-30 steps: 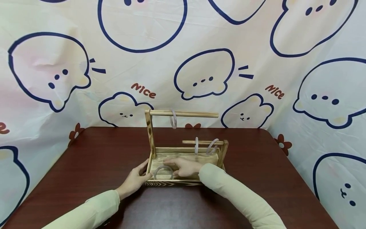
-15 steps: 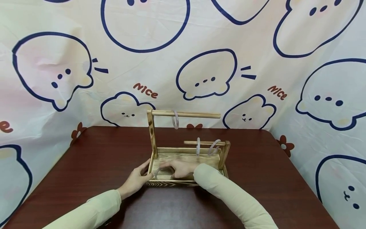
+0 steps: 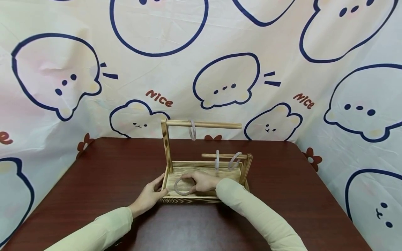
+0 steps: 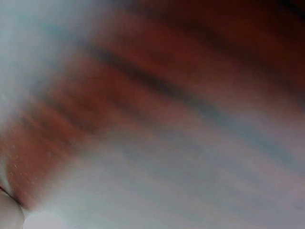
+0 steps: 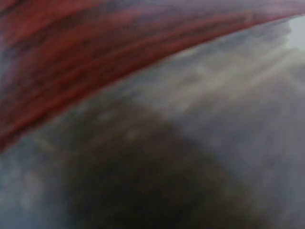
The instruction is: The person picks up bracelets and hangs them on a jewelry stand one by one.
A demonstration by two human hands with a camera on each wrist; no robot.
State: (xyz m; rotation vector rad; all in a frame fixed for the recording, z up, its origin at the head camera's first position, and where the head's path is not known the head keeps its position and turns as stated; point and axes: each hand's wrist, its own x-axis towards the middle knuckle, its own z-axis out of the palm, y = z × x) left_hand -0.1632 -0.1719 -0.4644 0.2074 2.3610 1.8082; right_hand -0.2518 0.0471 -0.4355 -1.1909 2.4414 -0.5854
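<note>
In the head view, a wooden bangle stand (image 3: 191, 200) with a shallow tray base is on the table. My left hand (image 3: 148, 194) grips the tray's left front corner, thumb at the rim and fingers along the outer side. Over the tray floor, my right hand (image 3: 202, 182) pinches a pale bangle (image 3: 176, 187) between thumb and fingers; the ring is tipped up with its open round facing the camera. Another bangle (image 3: 194, 132) hangs on the upper bar (image 3: 220, 124). Two more, an edge-on bangle (image 3: 217, 162) and a slanted bangle (image 3: 231, 164), hang on the lower bar (image 3: 207, 155).
The dark red-brown table (image 3: 119, 164) extends around the stand. A cloth backdrop (image 3: 176, 76) with cartoon drawings closes off the back and sides. Both wrist views are blurred, showing mostly reddish tabletop and grey areas.
My right hand, earlier reaching over the bangle at the tray's left, now pinches it and has shifted it slightly right, tipped up. The left hand keeps its place on the corner.
</note>
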